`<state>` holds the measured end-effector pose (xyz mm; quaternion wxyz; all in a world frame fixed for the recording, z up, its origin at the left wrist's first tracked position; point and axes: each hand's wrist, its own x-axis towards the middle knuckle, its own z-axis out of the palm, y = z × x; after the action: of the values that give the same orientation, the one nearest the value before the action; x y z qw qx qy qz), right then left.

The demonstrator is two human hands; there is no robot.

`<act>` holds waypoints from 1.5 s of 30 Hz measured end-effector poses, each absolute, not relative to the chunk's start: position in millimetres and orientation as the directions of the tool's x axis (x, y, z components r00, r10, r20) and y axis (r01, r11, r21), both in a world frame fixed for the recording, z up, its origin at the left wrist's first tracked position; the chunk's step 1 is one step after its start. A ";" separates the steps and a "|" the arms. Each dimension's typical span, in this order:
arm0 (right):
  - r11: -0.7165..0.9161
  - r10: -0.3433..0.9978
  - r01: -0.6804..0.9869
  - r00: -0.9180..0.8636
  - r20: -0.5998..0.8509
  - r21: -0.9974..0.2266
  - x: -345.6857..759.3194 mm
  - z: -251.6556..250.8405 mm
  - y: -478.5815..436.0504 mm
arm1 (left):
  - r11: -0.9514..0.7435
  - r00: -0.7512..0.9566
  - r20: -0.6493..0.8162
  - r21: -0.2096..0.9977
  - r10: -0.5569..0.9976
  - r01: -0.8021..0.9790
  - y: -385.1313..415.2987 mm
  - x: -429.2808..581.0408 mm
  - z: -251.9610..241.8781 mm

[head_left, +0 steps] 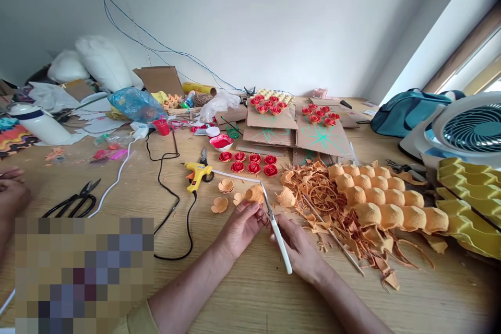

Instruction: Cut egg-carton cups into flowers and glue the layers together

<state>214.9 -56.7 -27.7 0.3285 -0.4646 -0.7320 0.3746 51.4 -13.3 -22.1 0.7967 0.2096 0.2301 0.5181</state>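
Observation:
My left hand (240,227) pinches a small orange egg-carton cup piece (255,193) just above the wooden table. My right hand (299,248) is closed round white-handled scissors (274,222), whose blades reach up to the cup piece. Cut orange petal shapes (223,195) lie just left of the cup. Another loose cup (286,198) sits to the right. Painted red paper roses (253,163) stand in two rows behind my hands.
A yellow glue gun (198,173) with black cord lies left of centre. Orange egg cartons (385,201) and a heap of scraps (324,198) fill the right. Black scissors (74,201) and another person's hand (11,193) are at far left. A fan (467,128) stands right.

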 end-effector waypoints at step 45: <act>0.393 0.889 0.462 -0.414 0.198 -0.795 222.2 -26.8 -56.8 | 0.260 0.301 -0.077 0.726 0.951 -0.637 -19.1 54.5 -16.6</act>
<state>222.2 -56.8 -26.8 0.3186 -0.4377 -0.7712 0.3349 54.5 -19.1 -16.6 0.7491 0.2986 0.2626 0.5298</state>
